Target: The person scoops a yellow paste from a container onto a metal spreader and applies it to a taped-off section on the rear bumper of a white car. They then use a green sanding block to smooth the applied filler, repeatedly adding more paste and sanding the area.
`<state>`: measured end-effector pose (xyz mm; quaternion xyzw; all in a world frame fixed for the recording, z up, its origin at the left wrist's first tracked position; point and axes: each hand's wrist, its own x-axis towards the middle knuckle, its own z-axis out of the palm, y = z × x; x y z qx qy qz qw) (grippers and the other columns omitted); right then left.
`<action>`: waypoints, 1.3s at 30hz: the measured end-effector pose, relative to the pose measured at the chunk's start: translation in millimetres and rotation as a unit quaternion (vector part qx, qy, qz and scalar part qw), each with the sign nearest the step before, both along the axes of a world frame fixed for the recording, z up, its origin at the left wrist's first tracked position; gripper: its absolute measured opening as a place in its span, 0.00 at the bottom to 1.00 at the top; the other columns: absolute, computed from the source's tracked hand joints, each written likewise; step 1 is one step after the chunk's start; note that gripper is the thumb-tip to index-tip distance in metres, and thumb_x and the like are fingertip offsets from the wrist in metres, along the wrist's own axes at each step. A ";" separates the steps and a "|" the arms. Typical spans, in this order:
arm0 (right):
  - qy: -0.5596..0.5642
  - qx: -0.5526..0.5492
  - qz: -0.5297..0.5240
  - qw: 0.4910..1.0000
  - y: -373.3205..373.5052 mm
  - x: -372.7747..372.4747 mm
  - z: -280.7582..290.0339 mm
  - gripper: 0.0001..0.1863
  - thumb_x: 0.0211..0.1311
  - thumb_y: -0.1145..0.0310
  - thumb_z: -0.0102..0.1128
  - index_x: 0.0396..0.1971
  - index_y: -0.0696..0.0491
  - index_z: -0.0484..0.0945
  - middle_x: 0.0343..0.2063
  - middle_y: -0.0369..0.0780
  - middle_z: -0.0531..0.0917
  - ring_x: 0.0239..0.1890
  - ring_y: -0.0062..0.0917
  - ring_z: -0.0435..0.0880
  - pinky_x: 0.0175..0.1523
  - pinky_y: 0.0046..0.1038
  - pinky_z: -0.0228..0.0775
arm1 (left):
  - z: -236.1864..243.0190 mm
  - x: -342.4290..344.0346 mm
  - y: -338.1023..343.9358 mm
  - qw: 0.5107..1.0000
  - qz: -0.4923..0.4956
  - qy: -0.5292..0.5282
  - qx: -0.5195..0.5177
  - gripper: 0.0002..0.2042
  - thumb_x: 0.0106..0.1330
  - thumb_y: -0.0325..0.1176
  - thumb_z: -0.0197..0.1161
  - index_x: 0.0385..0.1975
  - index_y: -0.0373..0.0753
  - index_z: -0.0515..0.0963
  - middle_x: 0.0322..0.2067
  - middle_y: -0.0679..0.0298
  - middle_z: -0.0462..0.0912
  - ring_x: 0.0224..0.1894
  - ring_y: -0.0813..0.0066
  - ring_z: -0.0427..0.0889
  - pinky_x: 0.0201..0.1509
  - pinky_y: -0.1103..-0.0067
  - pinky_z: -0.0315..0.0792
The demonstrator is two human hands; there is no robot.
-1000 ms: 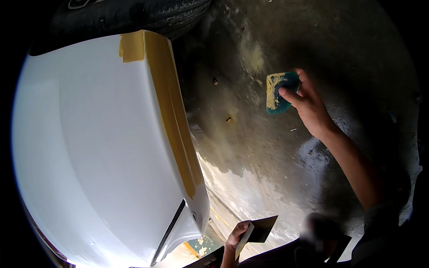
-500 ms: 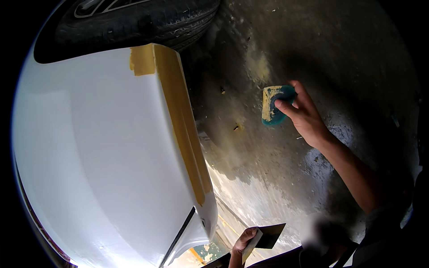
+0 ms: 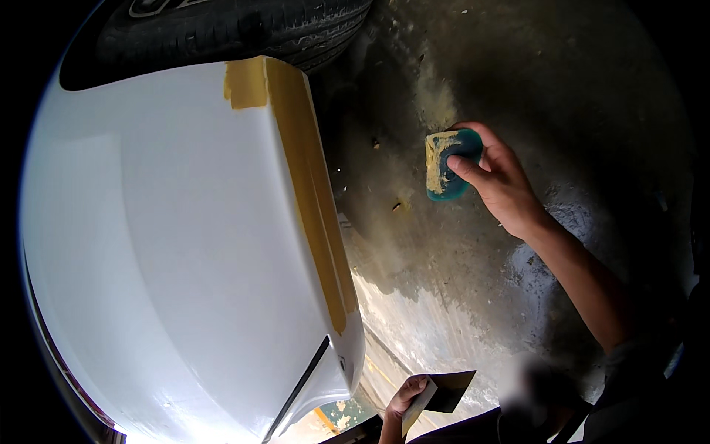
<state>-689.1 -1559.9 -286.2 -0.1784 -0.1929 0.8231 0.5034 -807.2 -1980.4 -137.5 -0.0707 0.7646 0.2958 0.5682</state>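
My right hand [image 3: 503,177] grips a teal spreader [image 3: 468,140] smeared with pale yellow filler, thumb across its face, held out right of the white car body panel [image 3: 177,222], apart from it. Along the panel's right edge runs a band of mustard-yellow filler [image 3: 299,189], with a squarer patch at its top end. Low in the picture, my left hand [image 3: 405,399] holds a dark flat plate [image 3: 455,385] with a pale strip at the grip, near the panel's lower corner.
A black tyre [image 3: 229,33] lies behind the panel's upper edge. The stained concrete floor [image 3: 444,266] has scraps, white smears and, near the panel's bottom, yellow flakes. A blurred dark shape [image 3: 540,392] is at the lower right, beside my body.
My right hand with the spreader has moved left, closer to the panel's edge. The panel sits slightly farther right in view, and my left hand shows a little farther right too.
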 end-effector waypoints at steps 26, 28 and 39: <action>-0.052 0.103 -0.027 0.993 -88.7 -9.8 45.1 0.11 0.60 0.78 0.52 0.42 0.56 0.67 0.32 0.39 0.76 0.35 0.20 0.76 0.40 0.22 0.68 | -24.5 46.4 43.6 0.992 -0.040 -0.122 0.015 0.12 0.63 0.41 0.57 0.28 0.37 0.74 0.21 0.74 0.73 0.24 0.89 0.67 0.28 0.89 0.60; -0.072 0.113 -0.045 0.990 -92.7 -13.5 54.1 0.12 0.59 0.80 0.52 0.43 0.56 0.68 0.33 0.41 0.77 0.33 0.22 0.77 0.38 0.23 0.69 | -25.5 45.1 40.7 0.992 -0.034 -0.119 0.029 0.12 0.62 0.41 0.57 0.28 0.37 0.74 0.21 0.74 0.73 0.24 0.89 0.67 0.28 0.89 0.60; -0.127 0.160 -0.188 0.961 -81.2 -13.8 72.8 0.13 0.56 0.85 0.51 0.41 0.57 0.72 0.32 0.39 0.76 0.31 0.20 0.76 0.35 0.20 0.67 | -52.2 48.9 4.1 0.992 0.026 -0.083 0.090 0.13 0.60 0.42 0.60 0.27 0.38 0.74 0.21 0.72 0.73 0.22 0.88 0.67 0.26 0.88 0.60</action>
